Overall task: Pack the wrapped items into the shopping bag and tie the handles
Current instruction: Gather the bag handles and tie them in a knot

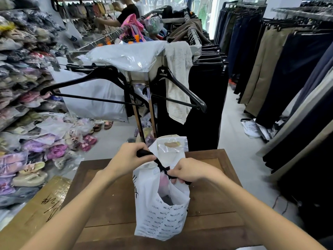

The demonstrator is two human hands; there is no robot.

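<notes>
Your left hand [130, 157] is clenched around one black handle strap [144, 153] of the shopping bag [160, 213], pulling it up and away to the bag's left, while your right hand [189, 171] pinches the other black strap [173, 175] just at the bag's mouth; the two straps cross between your hands in a half-made knot [164, 167]. The bag is white plastic printed with small dark lettering, and it stands upright near the middle of the wooden counter [212, 204], its mouth gaping on the side nearest your right hand. Inside the bag you can see something pink and something dark, too hidden to name. A clear wrapped packet [172, 147] with a punched carry slot sticks up out of the bag's far side, above the knot. To the left of the bag, beside the counter, lies a cardboard box [36, 210] with dark marker strokes. Beyond the bag stands a clothes rack [149, 98] carrying black hangers, a pale towel [178, 78] and plastic-wrapped goods. Left of the bag, bagged slippers and sandals [54, 148] are heaped on the floor; right of it, trousers [270, 69] hang in rows.
</notes>
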